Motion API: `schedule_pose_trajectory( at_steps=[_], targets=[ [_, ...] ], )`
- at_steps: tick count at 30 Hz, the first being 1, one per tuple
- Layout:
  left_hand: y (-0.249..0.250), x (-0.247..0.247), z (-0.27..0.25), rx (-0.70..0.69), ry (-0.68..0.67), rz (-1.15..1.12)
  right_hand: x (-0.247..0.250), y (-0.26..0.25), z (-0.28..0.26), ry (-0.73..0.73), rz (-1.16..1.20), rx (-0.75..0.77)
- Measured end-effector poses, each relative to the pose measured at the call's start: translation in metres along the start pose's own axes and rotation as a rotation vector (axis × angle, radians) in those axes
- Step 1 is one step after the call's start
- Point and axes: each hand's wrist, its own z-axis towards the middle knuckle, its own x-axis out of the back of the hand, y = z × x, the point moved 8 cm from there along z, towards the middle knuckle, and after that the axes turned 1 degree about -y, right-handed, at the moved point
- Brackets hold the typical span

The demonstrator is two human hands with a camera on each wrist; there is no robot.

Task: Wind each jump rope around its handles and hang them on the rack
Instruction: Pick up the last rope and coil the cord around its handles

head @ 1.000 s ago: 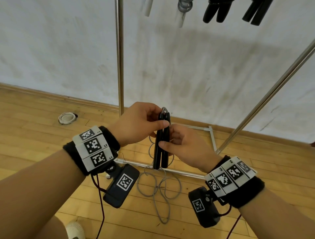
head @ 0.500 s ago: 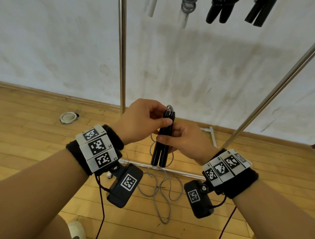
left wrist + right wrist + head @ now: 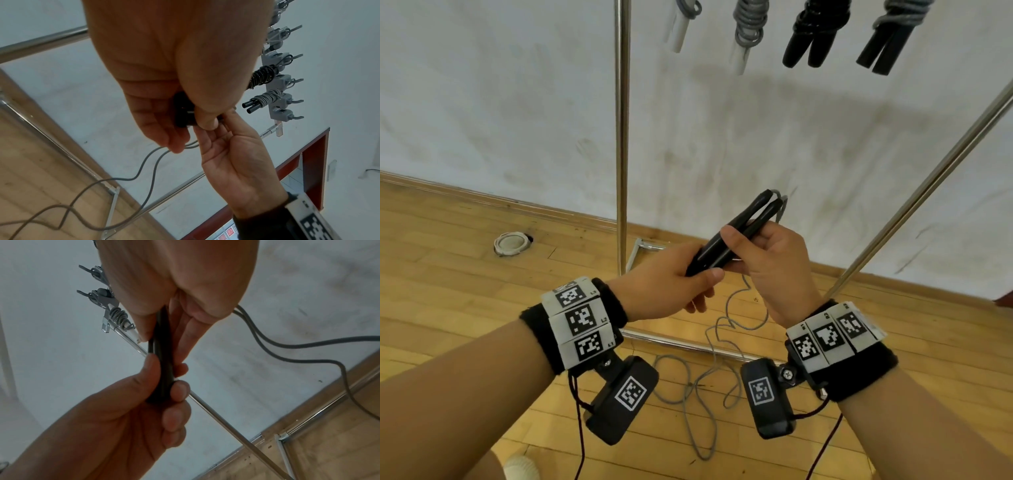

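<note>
Here the two black handles (image 3: 736, 236) of a jump rope sit side by side at the centre of the head view, tilted so their cord ends point to the upper right, and the grey cord (image 3: 709, 370) runs from those ends down behind the hands to loose loops on the wooden floor (image 3: 448, 291) in the lower middle of the frame. No turn of cord lies around the handles yet, so winding of this rope looks to be only at its start. Along the top edge of the frame, four already wound ropes (image 3: 815, 31) hang from the rack (image 3: 621, 137), so that share of the task seems done; this rope is left to wind and hang. The left hand (image 3: 671, 291) grips the lower ends of the handles, thumb on top and fingers curled beneath. The right hand (image 3: 774, 260) holds them higher up, thumb pressed across the pair and fingers bent behind; in the right wrist view the cord passes out from under its palm.
</note>
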Motion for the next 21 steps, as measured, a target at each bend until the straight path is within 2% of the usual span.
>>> schedule_pose_trajectory(
  at_steps=[6, 10, 15, 16, 19, 21],
  targets=[
    [0.005, -0.001, -0.003, -0.02, -0.033, 0.105, -0.002, 0.003, -0.006, -0.068, -0.038, -0.03],
    [0.007, 0.009, -0.006, -0.015, -0.016, 0.087, 0.013, -0.009, -0.004, -0.133, -0.283, 0.039],
    [0.009, 0.02, -0.008, -0.013, -0.029, 0.014, 0.061, -0.026, 0.004, 0.172, -0.638, 0.222],
    [0.011, 0.019, -0.009, -0.018, -0.057, -0.004, 0.061, -0.025, 0.005, 0.166, -0.638, 0.228],
    [0.017, 0.014, -0.012, -0.061, -0.138, -0.034, 0.047, -0.011, 0.006, -0.017, -0.586, 0.211],
    [0.018, 0.017, -0.012, -0.076, -0.119, -0.057, 0.044, -0.007, 0.005, -0.076, -0.574, 0.21]
  ],
)
